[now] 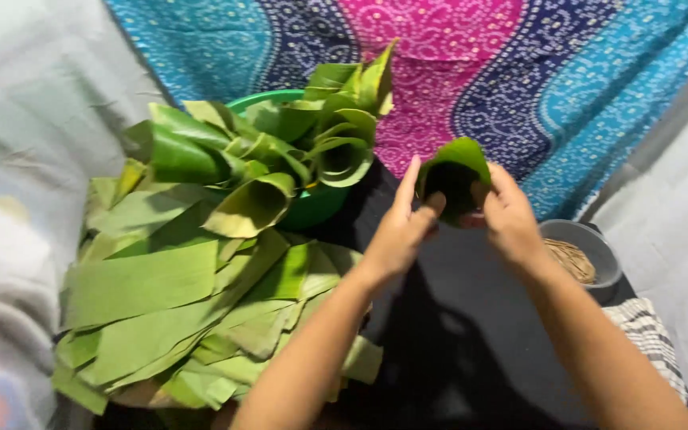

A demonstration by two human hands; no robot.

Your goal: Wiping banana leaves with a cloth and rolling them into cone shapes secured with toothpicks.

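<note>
Left hand (398, 232) and right hand (510, 216) gripping leaf cone (454, 177) by its rim | open dark cloth (455, 318) lying below | basin (312, 205) of cones sitting just left, bowl (591, 248) right

This looks like a home, with the work done low down on the floor rather than at a bench. A bright patterned cloth (519, 72) in blue, pink and dark bands is spread across the far side, with plain pale fabric (33, 119) at the left edge. A heap of cut banana leaf strips (161, 302) lies at the left, rolled leaf cones fill a green basin (312, 205), and a small grey bowl (591, 247) of thin sticks sits at the right.
</note>
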